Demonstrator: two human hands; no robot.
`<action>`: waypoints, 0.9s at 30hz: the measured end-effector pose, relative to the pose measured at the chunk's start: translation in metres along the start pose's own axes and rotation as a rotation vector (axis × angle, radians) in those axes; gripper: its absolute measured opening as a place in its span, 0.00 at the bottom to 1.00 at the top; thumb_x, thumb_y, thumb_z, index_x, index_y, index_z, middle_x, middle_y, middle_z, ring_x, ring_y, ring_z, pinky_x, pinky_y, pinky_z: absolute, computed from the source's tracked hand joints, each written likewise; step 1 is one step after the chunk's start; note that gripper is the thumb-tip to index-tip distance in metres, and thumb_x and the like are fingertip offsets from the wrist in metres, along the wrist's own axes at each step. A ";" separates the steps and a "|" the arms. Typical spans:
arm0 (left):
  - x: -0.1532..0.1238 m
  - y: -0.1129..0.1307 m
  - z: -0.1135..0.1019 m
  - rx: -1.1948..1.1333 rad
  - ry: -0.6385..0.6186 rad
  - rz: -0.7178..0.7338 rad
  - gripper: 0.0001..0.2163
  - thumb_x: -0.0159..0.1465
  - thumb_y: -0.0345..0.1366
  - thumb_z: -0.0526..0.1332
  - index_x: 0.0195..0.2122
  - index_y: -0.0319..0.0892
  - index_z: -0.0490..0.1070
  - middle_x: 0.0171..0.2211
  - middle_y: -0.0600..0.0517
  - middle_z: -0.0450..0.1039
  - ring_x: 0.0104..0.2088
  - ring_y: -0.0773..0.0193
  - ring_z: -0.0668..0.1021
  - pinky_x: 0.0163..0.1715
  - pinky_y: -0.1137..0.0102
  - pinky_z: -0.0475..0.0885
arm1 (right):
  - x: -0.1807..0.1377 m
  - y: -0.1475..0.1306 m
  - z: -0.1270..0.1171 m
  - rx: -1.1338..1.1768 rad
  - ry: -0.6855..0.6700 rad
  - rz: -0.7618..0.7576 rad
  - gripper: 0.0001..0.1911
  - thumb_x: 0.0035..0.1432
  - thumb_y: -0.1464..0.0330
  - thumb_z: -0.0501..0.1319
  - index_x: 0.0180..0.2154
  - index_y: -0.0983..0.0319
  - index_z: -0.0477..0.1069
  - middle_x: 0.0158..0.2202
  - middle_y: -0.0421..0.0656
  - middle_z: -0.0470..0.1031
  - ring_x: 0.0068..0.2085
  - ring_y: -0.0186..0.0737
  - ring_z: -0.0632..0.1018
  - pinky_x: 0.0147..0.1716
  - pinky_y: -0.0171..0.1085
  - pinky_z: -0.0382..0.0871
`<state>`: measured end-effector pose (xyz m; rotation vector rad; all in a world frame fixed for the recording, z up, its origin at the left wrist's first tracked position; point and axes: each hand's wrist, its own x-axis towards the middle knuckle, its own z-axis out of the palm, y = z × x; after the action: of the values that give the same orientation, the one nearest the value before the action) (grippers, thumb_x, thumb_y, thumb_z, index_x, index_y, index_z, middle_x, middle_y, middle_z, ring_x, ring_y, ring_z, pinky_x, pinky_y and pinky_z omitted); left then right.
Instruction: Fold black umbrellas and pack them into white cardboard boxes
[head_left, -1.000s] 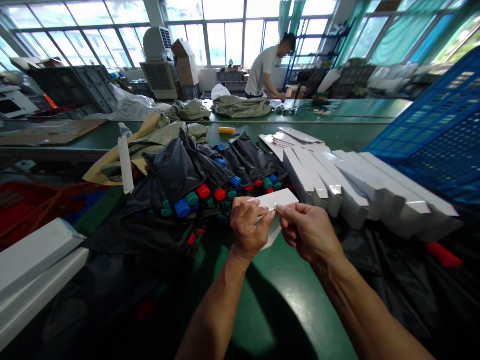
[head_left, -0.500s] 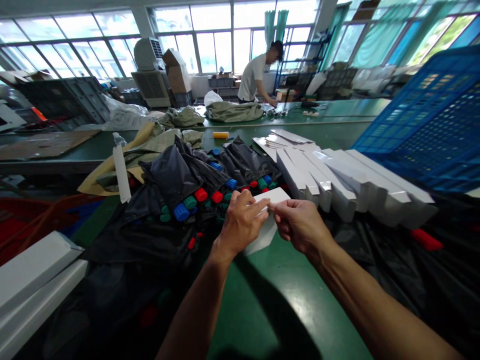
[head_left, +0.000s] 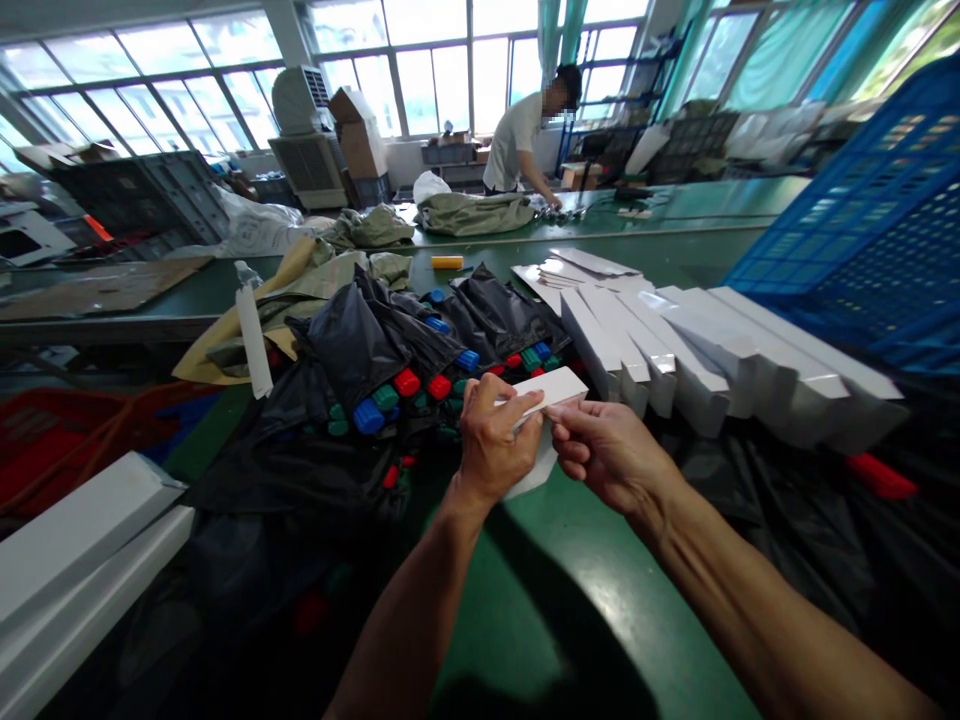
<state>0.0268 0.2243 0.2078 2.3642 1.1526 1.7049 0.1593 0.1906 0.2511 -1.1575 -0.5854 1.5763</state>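
Note:
A small white cardboard box is held between my hands above the green tabletop. My left hand wraps around its near-left part, with fingers lying over the top. At the box's near edge, my right hand pinches what looks like a flap between thumb and forefinger; the other fingers are curled. Below the left fingers a white flap hangs down. Just beyond are black plastic bags with blue, red and green ridged ends sticking out.
To the right stand several long white boxes in a row, beside a blue plastic crate. More white boxes lie at the lower left, near a red crate. Across the tables a person bends over small items.
The view has shifted slightly, so the surroundings sit a little differently. Both hands keep hold of the white box, its top now flatter and more clearly formed.

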 end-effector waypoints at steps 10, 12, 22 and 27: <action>0.009 -0.005 -0.011 -0.014 -0.239 -0.104 0.11 0.63 0.34 0.61 0.46 0.41 0.77 0.47 0.45 0.72 0.48 0.58 0.73 0.48 0.62 0.67 | 0.013 0.029 0.000 0.028 -0.016 -0.293 0.18 0.41 0.61 0.74 0.22 0.65 0.69 0.19 0.36 0.68 0.15 0.27 0.64 0.11 0.30 0.63; 0.011 -0.005 -0.015 -0.019 -0.307 -0.116 0.12 0.63 0.33 0.61 0.47 0.42 0.76 0.48 0.45 0.73 0.48 0.58 0.73 0.49 0.62 0.67 | 0.016 0.036 0.000 0.024 -0.011 -0.345 0.17 0.44 0.60 0.73 0.22 0.64 0.69 0.18 0.36 0.68 0.14 0.28 0.64 0.11 0.30 0.63; 0.010 0.004 0.000 -0.048 -0.121 -0.202 0.06 0.57 0.37 0.68 0.34 0.43 0.79 0.35 0.50 0.77 0.39 0.61 0.77 0.43 0.64 0.70 | 0.022 0.069 -0.009 -0.036 0.148 -0.321 0.28 0.45 0.46 0.68 0.18 0.59 0.58 0.11 0.35 0.64 0.09 0.32 0.64 0.08 0.32 0.58; 0.010 0.005 0.002 -0.032 -0.131 -0.223 0.06 0.55 0.36 0.70 0.33 0.43 0.78 0.35 0.51 0.76 0.40 0.61 0.77 0.42 0.65 0.70 | 0.036 0.080 -0.034 -0.550 0.235 -0.363 0.30 0.47 0.40 0.61 0.17 0.58 0.59 0.11 0.39 0.66 0.12 0.36 0.68 0.11 0.33 0.56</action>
<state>0.0323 0.2276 0.2175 2.1946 1.2988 1.4641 0.1537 0.1914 0.1575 -1.5132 -1.0442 0.9737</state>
